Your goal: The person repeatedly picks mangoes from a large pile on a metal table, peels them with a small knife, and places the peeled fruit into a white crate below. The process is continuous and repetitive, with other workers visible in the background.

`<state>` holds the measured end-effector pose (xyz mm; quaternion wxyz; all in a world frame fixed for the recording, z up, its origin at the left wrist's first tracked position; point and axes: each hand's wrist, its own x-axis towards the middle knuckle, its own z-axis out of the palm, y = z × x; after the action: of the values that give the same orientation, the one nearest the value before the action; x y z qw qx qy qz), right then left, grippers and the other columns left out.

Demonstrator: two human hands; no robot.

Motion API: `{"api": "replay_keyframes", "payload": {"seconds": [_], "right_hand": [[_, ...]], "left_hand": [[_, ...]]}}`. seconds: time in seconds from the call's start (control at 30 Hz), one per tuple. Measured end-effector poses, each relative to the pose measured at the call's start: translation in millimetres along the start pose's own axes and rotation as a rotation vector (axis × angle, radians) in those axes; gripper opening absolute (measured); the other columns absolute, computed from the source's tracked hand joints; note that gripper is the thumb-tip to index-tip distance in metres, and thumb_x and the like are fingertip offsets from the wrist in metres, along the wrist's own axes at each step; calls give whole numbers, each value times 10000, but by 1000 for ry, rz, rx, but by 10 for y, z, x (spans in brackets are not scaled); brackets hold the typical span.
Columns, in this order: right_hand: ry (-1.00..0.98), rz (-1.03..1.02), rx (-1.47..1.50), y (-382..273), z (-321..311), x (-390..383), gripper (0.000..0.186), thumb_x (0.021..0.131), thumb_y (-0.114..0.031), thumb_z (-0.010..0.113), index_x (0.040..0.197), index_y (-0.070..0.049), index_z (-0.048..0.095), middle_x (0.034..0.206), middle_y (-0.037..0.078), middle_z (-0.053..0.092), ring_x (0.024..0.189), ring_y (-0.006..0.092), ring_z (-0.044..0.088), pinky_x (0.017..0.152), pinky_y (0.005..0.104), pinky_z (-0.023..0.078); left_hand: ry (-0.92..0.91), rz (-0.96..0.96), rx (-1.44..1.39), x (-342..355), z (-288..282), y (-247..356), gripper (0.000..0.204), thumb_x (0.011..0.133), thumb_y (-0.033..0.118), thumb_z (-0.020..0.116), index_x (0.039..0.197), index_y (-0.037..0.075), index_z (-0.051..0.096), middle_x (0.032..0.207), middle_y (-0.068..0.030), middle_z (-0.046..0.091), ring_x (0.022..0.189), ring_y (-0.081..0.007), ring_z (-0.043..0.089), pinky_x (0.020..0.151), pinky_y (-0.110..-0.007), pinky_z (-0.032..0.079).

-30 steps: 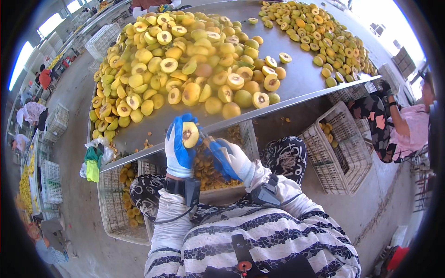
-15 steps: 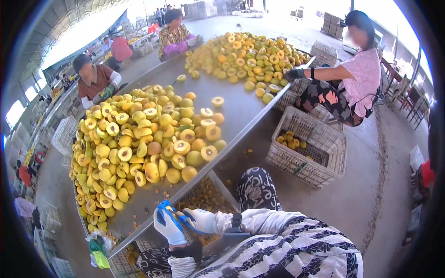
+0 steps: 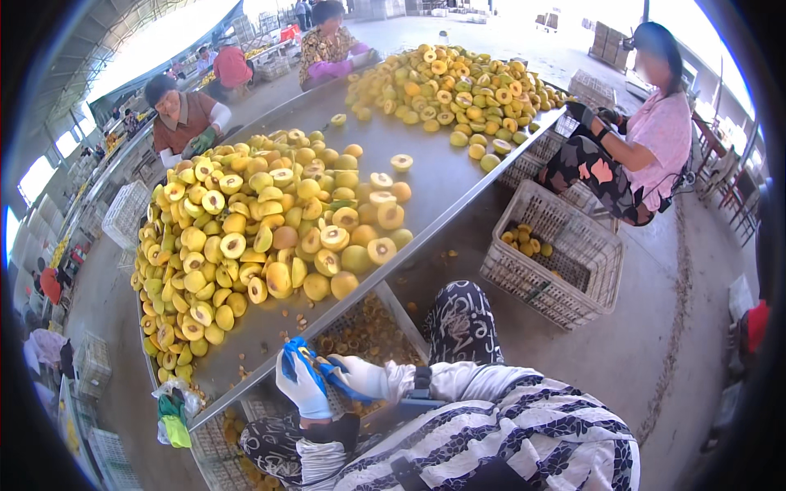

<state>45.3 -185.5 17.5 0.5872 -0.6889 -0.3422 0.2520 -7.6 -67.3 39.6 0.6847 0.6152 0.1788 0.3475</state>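
My left hand, in a white glove with blue palm, is closed around a halved yellow fruit, mostly hidden by the fingers. My right hand, gloved alike, is closed on a small tool, largely out of sight, against the fruit. Both meet at the near edge of a metal table heaped with yellow fruit halves. Beneath them sits a crate of brown scraps. A green and clear plastic bag hangs at the table's corner.
Across the table are co-workers in brown and patterned tops; another in pink sits at right beside a second fruit pile. A crate with some fruit stands on the floor right of my knee.
My view has swung up, bringing the co-workers in. My hands stay together, now turned so the fruit's cut face is hidden. The pink-topped worker's hands have shifted.
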Motion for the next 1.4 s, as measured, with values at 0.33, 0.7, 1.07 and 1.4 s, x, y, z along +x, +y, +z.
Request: {"api": "replay_keyframes", "payload": {"seconds": [0.33, 0.7, 1.07, 1.4], "right_hand": [[-194, 161, 335, 82, 43, 5, 372, 1044, -391, 436, 1111, -62, 596, 730, 8, 603, 614, 114, 534, 549, 295, 434], [-441, 480, 371, 136, -20, -93, 649, 927, -722, 414, 661, -139, 514, 512, -25, 442, 418, 101, 422, 387, 260, 287], [-226, 336, 458, 247, 259, -158, 518, 964, -650, 429, 840, -152, 499, 570, -25, 393, 396, 75, 325, 347, 235, 256], [-483, 842, 1096, 351, 163, -239, 504, 951, -642, 467, 912, -145, 542, 572, -45, 407, 392, 65, 328, 350, 219, 261]], "left_hand": [[-123, -186, -123, 62, -138, 69, 313, 1023, 248, 519, 953, -25, 655, 824, -66, 652, 663, -134, 607, 599, -264, 492], [-504, 207, 391, 140, -449, -181, 253, 920, 252, 571, 879, 23, 668, 813, -101, 704, 725, -210, 685, 691, -319, 539], [-97, -534, -265, -40, -460, -393, 223, 974, 159, 596, 935, -31, 705, 774, -52, 688, 669, -112, 642, 602, -234, 505], [-23, -516, -209, -124, -355, -596, 404, 1008, 333, 528, 911, -34, 666, 744, -99, 663, 634, -192, 622, 596, -296, 511]]}}
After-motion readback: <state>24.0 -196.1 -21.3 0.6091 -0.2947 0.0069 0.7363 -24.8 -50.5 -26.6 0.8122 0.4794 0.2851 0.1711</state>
